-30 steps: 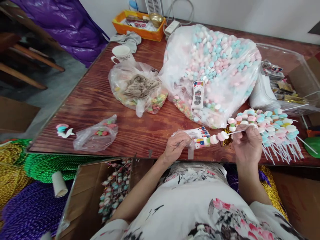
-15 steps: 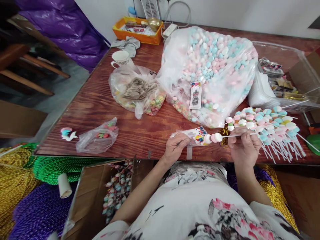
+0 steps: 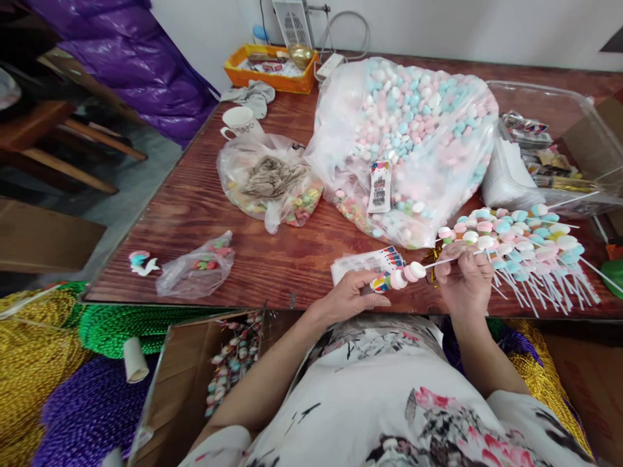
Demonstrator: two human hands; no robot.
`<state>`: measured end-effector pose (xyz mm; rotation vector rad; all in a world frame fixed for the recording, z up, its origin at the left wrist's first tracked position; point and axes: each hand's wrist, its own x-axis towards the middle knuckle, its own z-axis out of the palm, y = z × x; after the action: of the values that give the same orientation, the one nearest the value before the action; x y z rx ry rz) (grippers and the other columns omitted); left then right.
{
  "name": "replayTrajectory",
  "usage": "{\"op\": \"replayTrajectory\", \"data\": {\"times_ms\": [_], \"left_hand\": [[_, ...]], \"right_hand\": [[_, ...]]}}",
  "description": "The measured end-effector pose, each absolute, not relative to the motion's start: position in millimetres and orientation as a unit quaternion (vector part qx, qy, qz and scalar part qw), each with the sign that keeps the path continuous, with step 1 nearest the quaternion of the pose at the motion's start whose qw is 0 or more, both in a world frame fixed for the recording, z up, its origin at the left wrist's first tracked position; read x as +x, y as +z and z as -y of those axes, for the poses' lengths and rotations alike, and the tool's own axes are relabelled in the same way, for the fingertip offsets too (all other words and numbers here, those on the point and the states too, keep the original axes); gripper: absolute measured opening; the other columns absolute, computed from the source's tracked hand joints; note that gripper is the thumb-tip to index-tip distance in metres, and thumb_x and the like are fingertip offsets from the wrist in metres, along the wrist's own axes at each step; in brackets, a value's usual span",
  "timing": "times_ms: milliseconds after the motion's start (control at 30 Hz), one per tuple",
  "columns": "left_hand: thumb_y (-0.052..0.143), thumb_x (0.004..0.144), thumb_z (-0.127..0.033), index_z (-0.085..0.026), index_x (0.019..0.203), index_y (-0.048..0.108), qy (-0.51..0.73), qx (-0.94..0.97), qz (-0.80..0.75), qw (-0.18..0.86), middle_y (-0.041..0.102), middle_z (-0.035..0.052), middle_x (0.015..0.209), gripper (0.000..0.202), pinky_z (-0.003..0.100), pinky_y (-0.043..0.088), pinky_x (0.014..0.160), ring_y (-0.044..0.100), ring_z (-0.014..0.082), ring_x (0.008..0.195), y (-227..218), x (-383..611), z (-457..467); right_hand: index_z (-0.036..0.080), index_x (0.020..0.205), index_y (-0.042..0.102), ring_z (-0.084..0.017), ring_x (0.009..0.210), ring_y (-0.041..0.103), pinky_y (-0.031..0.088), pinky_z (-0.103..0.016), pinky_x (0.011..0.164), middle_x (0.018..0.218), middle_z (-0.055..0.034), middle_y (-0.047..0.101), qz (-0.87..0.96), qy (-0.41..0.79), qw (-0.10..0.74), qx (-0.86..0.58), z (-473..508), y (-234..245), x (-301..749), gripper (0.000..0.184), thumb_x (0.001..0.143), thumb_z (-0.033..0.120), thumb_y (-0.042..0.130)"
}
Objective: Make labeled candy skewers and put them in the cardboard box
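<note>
- Surface [image 3: 272,272], wooden, one; carries all items below. Clock directions are read from the middle of the view.
- Bag of sweets [image 3: 413,130], clear, large, pink, white and blue filling; towards 2 o'clock.
- Pile of sweet sticks [image 3: 528,246], pale tails lowermost; 3 o'clock, just beyond the right hand.
- Left hand [image 3: 349,295], towards 5 o'clock, forearm reaching up from 7; thumb parted from fingers around the sweets' end. Whether this grip presses on anything, cannot tell.
- Right hand [image 3: 464,275], between 3 and 4 o'clock, wrist low, fingers curled upward; grip pinching the bare shaft of one stick.
- Stack of printed cards [image 3: 363,263], fanned, flat; just at 12 o'clock of the left hand.
- Stick of sweets [image 3: 406,274], between both hands, sweets towards 9 o'clock, shaft towards 3. Step in hand, by judgement: lining up its sweets' end at the left hand. Next move calls for a steady pinch and straight shaft.
</note>
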<state>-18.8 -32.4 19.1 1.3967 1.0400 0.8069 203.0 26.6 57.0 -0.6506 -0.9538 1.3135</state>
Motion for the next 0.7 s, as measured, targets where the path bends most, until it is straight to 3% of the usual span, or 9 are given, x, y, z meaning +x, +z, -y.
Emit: {"op": "replayTrajectory", "data": {"times_ms": [133, 300, 400, 533, 700], "left_hand": [[0.071, 0.079, -0.042, -0.014, 0.091, 0.061, 0.334, 0.501, -0.379, 0.703, 0.05, -0.0038, 0.071, 0.032, 0.02, 0.039, 0.06, 0.044, 0.0082, 0.062, 23, -13, 32], [0.074, 0.073, -0.047, -0.017, 0.097, 0.057, 0.299, 0.456, -0.386, 0.744, 0.048, -0.0051, 0.07, 0.043, 0.019, 0.043, 0.054, 0.045, 0.0077, 0.058, 18, -4, 37], [0.074, 0.073, -0.048, -0.016, 0.094, 0.056, 0.301, 0.468, -0.416, 0.72, 0.048, -0.0058, 0.068, 0.042, 0.019, 0.041, 0.053, 0.043, 0.0072, 0.057, 14, -2, 38], [0.074, 0.074, -0.045, -0.014, 0.099, 0.062, 0.333, 0.517, -0.463, 0.638, 0.054, -0.0032, 0.075, 0.041, 0.021, 0.043, 0.063, 0.045, 0.0097, 0.066, 15, -7, 36], [0.079, 0.068, -0.045, -0.013, 0.089, 0.065, 0.325, 0.574, -0.512, 0.55, 0.055, -0.0027, 0.074, 0.041, 0.022, 0.042, 0.065, 0.045, 0.0119, 0.07, 24, -11, 32]], "right_hand": [[0.02, 0.079, 0.07, -0.007, 0.05, 0.051, 0.036, -0.019, 0.034, 0.075, -0.0013, 0.058, 0.457, 0.576, 0.632, -0.244, -30, 67, 198, 0.014, 0.087, 0.031, 0.066], [0.019, 0.077, 0.071, -0.008, 0.046, 0.053, 0.038, -0.02, 0.033, 0.072, -0.0018, 0.062, 0.511, 0.616, 0.557, -0.223, -45, 73, 190, 0.016, 0.086, 0.031, 0.066], [0.019, 0.074, 0.07, -0.008, 0.044, 0.051, 0.036, -0.02, 0.033, 0.07, -0.0007, 0.063, 0.513, 0.65, 0.506, -0.244, -51, 68, 181, 0.02, 0.085, 0.035, 0.067], [0.018, 0.073, 0.07, -0.008, 0.043, 0.05, 0.037, -0.02, 0.035, 0.064, 0.0003, 0.063, 0.521, 0.659, 0.459, -0.289, -53, 62, 174, 0.024, 0.084, 0.039, 0.068], [0.019, 0.072, 0.068, -0.009, 0.045, 0.049, 0.037, -0.02, 0.039, 0.055, 0.0024, 0.059, 0.505, 0.599, 0.532, -0.322, -57, 65, 168, 0.021, 0.083, 0.036, 0.069]]}}
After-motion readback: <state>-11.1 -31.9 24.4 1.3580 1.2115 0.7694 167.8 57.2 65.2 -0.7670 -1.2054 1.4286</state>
